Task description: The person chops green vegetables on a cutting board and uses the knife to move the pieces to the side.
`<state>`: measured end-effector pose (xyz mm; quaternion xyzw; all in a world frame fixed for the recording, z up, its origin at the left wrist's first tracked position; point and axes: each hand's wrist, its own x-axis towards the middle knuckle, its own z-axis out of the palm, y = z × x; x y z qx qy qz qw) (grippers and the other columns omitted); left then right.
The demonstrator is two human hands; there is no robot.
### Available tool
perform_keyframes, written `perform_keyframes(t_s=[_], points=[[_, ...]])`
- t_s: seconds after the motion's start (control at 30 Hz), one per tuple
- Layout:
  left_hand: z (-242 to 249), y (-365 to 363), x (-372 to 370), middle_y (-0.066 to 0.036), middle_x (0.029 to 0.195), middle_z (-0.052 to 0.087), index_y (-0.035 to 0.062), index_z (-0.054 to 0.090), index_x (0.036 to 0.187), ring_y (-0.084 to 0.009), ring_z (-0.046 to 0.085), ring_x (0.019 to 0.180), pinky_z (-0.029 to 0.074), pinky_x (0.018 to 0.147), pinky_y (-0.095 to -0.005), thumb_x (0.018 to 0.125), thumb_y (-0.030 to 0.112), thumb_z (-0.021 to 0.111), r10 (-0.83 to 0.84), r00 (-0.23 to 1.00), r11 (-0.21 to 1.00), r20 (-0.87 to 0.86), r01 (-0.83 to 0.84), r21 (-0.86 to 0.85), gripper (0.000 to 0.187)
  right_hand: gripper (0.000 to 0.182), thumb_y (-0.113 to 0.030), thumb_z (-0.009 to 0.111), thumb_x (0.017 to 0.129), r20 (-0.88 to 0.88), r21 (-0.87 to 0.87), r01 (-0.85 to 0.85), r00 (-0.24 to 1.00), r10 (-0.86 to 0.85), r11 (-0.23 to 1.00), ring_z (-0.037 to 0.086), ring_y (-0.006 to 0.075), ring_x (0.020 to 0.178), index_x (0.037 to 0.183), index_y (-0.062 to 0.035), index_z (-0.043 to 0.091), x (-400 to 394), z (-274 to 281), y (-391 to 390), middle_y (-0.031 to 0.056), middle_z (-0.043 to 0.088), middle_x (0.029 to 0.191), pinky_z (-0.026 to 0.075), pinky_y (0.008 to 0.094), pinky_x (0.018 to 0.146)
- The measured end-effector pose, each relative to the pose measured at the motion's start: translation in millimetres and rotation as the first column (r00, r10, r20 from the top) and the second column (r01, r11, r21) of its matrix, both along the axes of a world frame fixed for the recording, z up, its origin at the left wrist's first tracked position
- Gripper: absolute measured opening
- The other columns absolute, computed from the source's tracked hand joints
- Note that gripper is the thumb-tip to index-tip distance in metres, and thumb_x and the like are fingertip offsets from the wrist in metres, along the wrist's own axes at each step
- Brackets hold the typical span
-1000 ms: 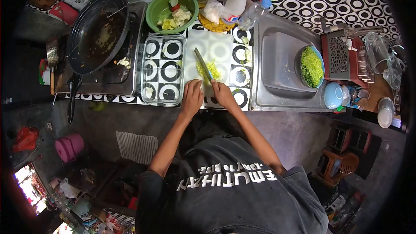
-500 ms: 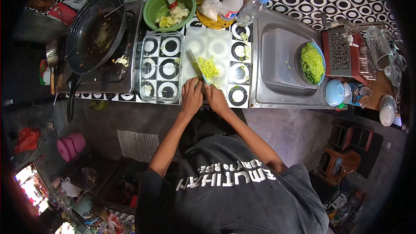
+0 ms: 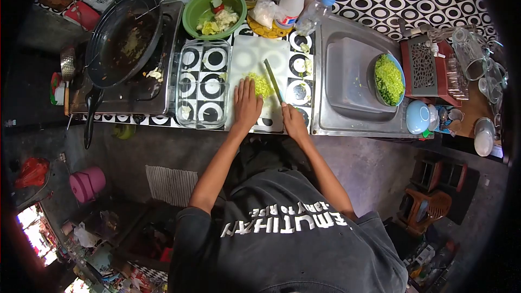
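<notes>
While the white cutting board point(image 3: 260, 51) lies on the patterned tabletop point(image 3: 300, 93), the chopped veg point(image 3: 263, 84) sits mid-board, a small loose heap of fine, bright yellow-green bits. L hand point(image 3: 248, 103) is palm-down w/ fingers extended, tips touching the heap's left side; R hand's point(image 3: 293, 121) grip is wrapped round the handle of the knife point(image 3: 273, 81), blade angled just right of the heap. Vs. 0.5 s ago: blade's gone from heap's left to its right, L hand's further fwd, hands now apart.
</notes>
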<state>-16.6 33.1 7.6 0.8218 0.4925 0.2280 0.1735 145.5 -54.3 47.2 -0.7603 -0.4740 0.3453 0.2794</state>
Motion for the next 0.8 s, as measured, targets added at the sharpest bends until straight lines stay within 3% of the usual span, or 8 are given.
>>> perform_keyframes(t_s=[0.2,0.4,0.6,0.8], points=[[2.0,-2.8,0.6,-0.025,0.141,0.046,-0.0064,0.039,0.140,-0.0381,0.038,0.136,0.026,0.114,-0.0485,0.091,0.017,0.053,-0.057,0.993,0.998,0.105,0.060,-0.021,0.056,0.051,-0.043,0.037,0.104,-0.166,-0.029,0.048,0.985,-0.052,0.998,0.051,0.0163,0.053,0.081,-0.0018,0.054,-8.7,-23.3,-6.0,0.0076,0.052,0.060,0.042,0.0333,0.053],[6.7,1.3,-8.1,-0.024,0.139,0.048,-0.0054,0.039,0.140,-0.0367,0.040,0.134,0.028,0.112,-0.0474,0.091,0.014,0.053,-0.147,0.964,0.983,0.222,0.168,-0.080,0.055,0.048,-0.048,0.038,0.103,-0.589,-0.185,0.098,0.785,-0.190,0.978,0.038,0.0091,0.046,0.076,-0.0099,0.048,-16.0,-24.2,-1.4,-0.0011,0.043,0.057,0.029,0.0249,0.041],[13.9,-4.5,-16.3,-0.023,0.141,0.043,-0.0069,0.042,0.136,-0.0388,0.038,0.134,0.031,0.111,-0.0472,0.090,0.010,0.052,-0.038,0.987,0.999,0.155,0.035,0.023,0.051,0.048,-0.049,0.039,0.103,-0.654,-0.206,0.051,0.736,-0.176,0.977,0.033,0.0070,0.041,0.076,-0.0106,0.046,-10.4,-10.4,2.6,-0.0023,0.041,0.057,0.025,0.0252,0.038],[8.4,-15.3,-31.2,-0.024,0.140,0.043,-0.0076,0.043,0.135,-0.0407,0.040,0.131,0.031,0.110,-0.0467,0.088,0.004,0.052,-0.014,0.980,0.999,0.198,0.021,-0.037,0.048,0.047,-0.046,0.039,0.104,-0.542,-0.096,-0.012,0.840,-0.042,0.995,0.037,0.0076,0.044,0.076,-0.0095,0.049,-17.5,-2.7,1.5,-0.0027,0.042,0.057,0.029,0.0255,0.041]])
